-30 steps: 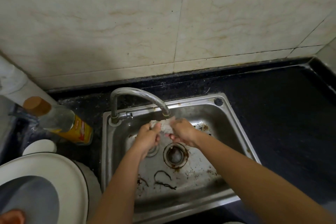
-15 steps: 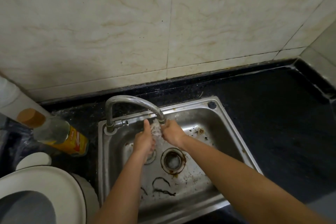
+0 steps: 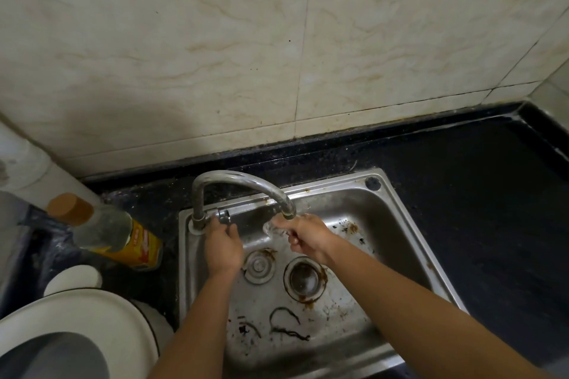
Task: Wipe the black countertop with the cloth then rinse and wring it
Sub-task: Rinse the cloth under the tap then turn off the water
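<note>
Black countertop (image 3: 477, 194), steel sink (image 3: 338, 184) | step: rinse | right hand (image 3: 308, 238) pinches cloth (image 3: 271, 229) under faucet (image 3: 240, 177) | left hand (image 3: 223, 248) at tap lever (image 3: 224, 219), 9 o'clock of cloth (grip unclear) | next: likely tap off, two-handed wring

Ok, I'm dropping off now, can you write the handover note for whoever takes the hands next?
Left hand: at the lever of the curved steel tap; grip unclear.
Right hand: holds the small pale wet cloth under the spout, over the stainless steel sink.
Done: rinsing is under way. Whether the black countertop was wiped can't be told.
Left: finish rinsing, then wring the cloth.
</note>
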